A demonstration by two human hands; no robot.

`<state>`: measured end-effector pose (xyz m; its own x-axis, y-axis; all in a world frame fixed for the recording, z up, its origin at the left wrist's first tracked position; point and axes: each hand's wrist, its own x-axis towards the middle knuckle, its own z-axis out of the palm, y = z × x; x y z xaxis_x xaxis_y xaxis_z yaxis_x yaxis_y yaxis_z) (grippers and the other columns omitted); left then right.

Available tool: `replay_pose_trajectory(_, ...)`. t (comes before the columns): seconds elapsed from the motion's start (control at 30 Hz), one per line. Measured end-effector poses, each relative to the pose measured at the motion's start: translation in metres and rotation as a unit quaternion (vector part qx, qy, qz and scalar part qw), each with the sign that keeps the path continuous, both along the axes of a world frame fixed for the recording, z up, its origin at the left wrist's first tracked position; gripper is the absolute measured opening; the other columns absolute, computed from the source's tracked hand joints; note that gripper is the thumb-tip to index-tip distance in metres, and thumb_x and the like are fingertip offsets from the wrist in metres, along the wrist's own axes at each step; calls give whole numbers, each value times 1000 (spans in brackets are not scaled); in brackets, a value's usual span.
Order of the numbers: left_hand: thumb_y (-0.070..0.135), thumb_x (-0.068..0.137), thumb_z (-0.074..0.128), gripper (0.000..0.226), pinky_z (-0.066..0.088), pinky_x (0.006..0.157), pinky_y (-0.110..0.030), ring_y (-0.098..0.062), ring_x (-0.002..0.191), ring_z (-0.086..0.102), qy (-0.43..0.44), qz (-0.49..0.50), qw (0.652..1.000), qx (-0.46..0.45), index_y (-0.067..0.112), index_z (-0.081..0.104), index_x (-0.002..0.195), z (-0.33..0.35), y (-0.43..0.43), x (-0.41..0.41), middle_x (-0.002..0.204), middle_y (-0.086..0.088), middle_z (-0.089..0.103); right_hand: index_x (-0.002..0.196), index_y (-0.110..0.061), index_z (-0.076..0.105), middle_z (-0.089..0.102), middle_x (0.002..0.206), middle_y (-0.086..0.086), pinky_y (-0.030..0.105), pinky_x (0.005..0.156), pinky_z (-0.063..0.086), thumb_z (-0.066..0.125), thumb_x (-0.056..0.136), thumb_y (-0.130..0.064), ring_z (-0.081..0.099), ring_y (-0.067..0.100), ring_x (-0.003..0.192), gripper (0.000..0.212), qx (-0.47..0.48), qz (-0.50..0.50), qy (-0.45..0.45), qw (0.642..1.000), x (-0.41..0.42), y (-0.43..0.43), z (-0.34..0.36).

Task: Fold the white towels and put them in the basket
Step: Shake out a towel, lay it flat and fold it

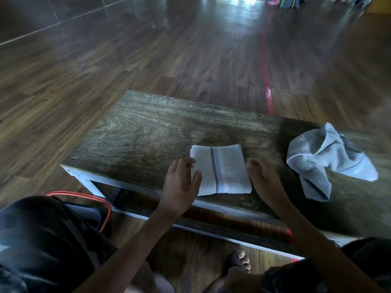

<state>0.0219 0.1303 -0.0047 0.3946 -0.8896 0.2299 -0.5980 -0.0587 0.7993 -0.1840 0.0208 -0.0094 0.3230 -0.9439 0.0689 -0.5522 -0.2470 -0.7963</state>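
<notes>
A folded white towel (222, 170) with a black checkered stripe lies flat near the front edge of the low wooden table (148, 132). My left hand (182, 182) is at its left edge, thumb and fingers spread and touching the cloth. My right hand (264, 180) sits at the towel's right edge, fingers bent down beside it; a grip is not visible. A second white towel (325, 157) lies crumpled on the right part of the table. The basket (93, 208), dark with an orange-red rim, stands on the floor at the lower left, partly hidden by my knee.
The table has a white metal frame (127, 182) and stands on a dark wooden floor. A red tape line (265, 77) runs across the floor behind it. My knees and a bare foot (239, 261) fill the bottom of the view.
</notes>
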Motion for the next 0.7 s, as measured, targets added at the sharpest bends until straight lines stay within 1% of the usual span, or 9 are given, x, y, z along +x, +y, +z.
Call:
replay_pose_trajectory(0.07,36,93,51,38,39,98,-36,-16,116,46,-125,-57,990,38,19,48,127,-2,-18,-10,126,-1,50,103,-19,59,60,96,-2,17,69,39,53,93,-31,57,6,86,16,14,-27,18,999,-13,11,-15)
replay_pose_trajectory(0.13,39,97,43,47,22,110,-41,-19,135,31,-199,-102,970,90,18,39,139,-2,-40,-20,145,-3,38,97,-23,59,59,96,-4,15,69,38,58,90,-32,56,6,87,11,16,-37,31,999,-18,18,-28)
replay_pose_trajectory(0.2,39,99,34,52,9,115,-46,-22,145,14,-255,-128,949,135,16,28,146,-9,-63,-25,155,-9,23,96,-22,62,56,99,-6,15,73,39,60,89,-33,55,6,91,13,11,-39,34,999,-18,22,-32)
replay_pose_trajectory(0.27,46,96,20,60,7,115,-52,-28,146,10,-312,-135,925,172,14,23,147,-20,-76,-28,157,-14,17,96,-20,64,54,104,-7,23,82,43,62,88,-35,55,8,96,17,13,-53,29,998,-16,22,-31)
replay_pose_trajectory(0.33,51,89,6,72,10,115,-55,-31,145,13,-365,-125,904,185,14,21,148,-31,-76,-32,157,-16,17,95,-21,64,53,107,-9,33,91,45,64,86,-38,54,8,100,20,21,-70,31,997,-14,22,-29)
replay_pose_trajectory(0.4,52,87,2,74,11,115,-56,-31,145,13,-390,-111,896,180,15,18,149,-36,-74,-34,157,-15,16,91,-25,63,51,110,-11,41,97,44,65,84,-42,53,10,104,18,33,-77,32,996,-11,21,-29)
replay_pose_trajectory(0.5,54,87,0,74,7,114,-59,-30,146,10,-389,-102,897,183,18,17,150,-36,-74,-33,158,-13,14,86,-32,60,49,123,-10,48,103,37,63,82,-50,48,14,117,19,34,-74,60,995,-8,20,-30)
replay_pose_trajectory(0.6,55,86,-2,76,6,115,-59,-30,146,9,-384,-101,901,176,19,16,150,-36,-75,-34,158,-13,13,88,-27,63,47,132,-6,46,110,26,62,81,-52,40,15,124,26,28,-88,97,991,-6,21,-28)
replay_pose_trajectory(0.7,56,85,-2,76,5,115,-58,-29,146,8,-385,-98,901,175,20,14,150,-36,-76,-34,159,-12,11,82,-27,63,43,135,-6,42,111,19,63,80,-55,33,14,128,28,36,-100,126,986,-9,23,-25)
